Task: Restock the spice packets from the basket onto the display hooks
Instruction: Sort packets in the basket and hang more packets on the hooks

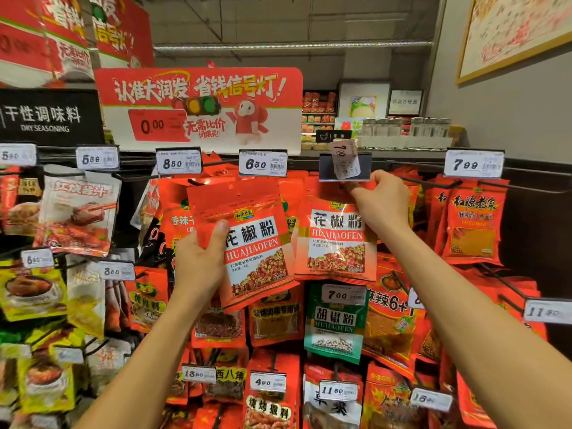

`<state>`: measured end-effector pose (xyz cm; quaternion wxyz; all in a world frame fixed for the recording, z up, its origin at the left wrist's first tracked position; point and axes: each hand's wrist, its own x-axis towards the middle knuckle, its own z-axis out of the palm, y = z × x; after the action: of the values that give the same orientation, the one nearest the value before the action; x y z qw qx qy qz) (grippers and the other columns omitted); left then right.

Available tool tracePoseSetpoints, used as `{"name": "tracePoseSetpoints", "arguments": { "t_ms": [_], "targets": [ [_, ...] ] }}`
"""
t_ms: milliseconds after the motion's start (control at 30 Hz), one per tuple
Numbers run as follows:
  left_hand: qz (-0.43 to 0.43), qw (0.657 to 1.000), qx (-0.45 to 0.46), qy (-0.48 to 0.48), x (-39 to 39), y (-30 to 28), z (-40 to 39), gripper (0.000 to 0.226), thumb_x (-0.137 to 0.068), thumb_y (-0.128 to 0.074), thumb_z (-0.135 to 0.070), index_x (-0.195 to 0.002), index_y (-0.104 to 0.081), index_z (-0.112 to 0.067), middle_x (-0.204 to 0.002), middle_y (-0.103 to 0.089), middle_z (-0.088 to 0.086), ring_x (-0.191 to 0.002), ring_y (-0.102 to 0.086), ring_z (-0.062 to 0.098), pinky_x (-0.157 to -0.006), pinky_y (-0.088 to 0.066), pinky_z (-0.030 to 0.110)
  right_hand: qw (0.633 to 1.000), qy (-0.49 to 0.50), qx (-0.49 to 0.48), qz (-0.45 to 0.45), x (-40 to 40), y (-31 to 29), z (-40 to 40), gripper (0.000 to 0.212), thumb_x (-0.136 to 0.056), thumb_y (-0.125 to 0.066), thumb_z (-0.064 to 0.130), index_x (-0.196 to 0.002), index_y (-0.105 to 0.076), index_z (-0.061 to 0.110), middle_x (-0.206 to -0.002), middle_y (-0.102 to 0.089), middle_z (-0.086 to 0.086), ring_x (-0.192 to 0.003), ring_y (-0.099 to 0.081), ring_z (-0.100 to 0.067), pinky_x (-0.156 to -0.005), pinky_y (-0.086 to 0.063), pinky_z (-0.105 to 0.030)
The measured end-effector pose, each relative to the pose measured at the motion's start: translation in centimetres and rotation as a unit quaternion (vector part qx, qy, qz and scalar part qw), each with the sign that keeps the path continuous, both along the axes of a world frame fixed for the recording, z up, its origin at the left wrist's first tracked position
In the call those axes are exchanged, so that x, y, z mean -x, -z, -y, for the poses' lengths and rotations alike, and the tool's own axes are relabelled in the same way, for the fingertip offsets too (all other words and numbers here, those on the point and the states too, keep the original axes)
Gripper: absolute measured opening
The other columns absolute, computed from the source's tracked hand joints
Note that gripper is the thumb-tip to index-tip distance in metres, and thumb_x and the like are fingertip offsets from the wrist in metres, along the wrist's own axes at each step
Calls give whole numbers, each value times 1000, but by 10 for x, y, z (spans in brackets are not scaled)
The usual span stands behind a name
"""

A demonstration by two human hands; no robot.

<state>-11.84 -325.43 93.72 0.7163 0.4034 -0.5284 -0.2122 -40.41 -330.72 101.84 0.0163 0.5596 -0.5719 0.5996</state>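
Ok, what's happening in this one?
A person is restocking a spice display. The left hand grips a stack of red HUAJIAOFEN packets, held off the hooks. The right hand pinches the top of matching hanging packets at their hook, below a tilted price tag. The held stack is not yet hung.

**Glossy film, matt wire**

The red spice packets (253,239) are glossy plastic film, catching light in creases. The hanging packets (335,239) shine alike. Display hooks (433,182) look like dark matt wire. Price tags (263,164) sit in clear, shiny plastic holders.
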Motion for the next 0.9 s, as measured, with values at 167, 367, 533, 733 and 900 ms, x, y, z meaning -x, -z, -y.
{"name": "tracePoseSetpoints", "arguments": {
  "t_ms": [167,367,533,733,900],
  "targets": [
    [22,1000,18,4,1,-2,-3,25,-96,-62,-45,-73,-70,-47,-70,-73,-19,-60,-68,-3,-49,-49,16,995,55,-31,-71,-2,2,11,36,-89,-72,43,-70,-46,27,-76,-57,5,-80,-56,-23,-55,-32,-32],
    [-10,1000,6,11,-13,-3,-6,24,-94,-65,-46,-73,-72,-37,-75,-77,-5,-69,-74,17,-60,-59,37,979,118,-89,-142,-4,3,15,35,-93,-63,54,-101,-54,21,-107,-68,-9,-103,-63,-36,-71,-39,-37],
    [22,999,-10,47,13,0,-9,26,-97,-66,-32,-74,-68,-20,-69,-76,-8,-59,-71,6,-50,-53,19,993,102,-14,-63,-11,26,-23,30,-95,-57,43,-118,-51,23,-122,-51,-4,-108,-55,-27,-83,-42,-44],
    [26,993,-18,117,61,1,-6,24,-95,-70,-28,-72,-74,-27,-70,-76,-12,-61,-70,0,-53,-49,12,966,-233,-66,95,-31,31,-60,43,-87,-69,59,-94,-70,16,-85,-73,0,-72,-66,-17,-65,-54,-33],
    [3,994,-27,104,77,4,-2,26,-96,-66,-37,-76,-73,-22,-76,-77,-14,-68,-72,0,-57,-50,11,981,-170,-30,84,-24,27,-49,29,-82,-80,47,-77,-77,19,-77,-77,2,-75,-75,-22,-75,-60,-52]
  ]
}}
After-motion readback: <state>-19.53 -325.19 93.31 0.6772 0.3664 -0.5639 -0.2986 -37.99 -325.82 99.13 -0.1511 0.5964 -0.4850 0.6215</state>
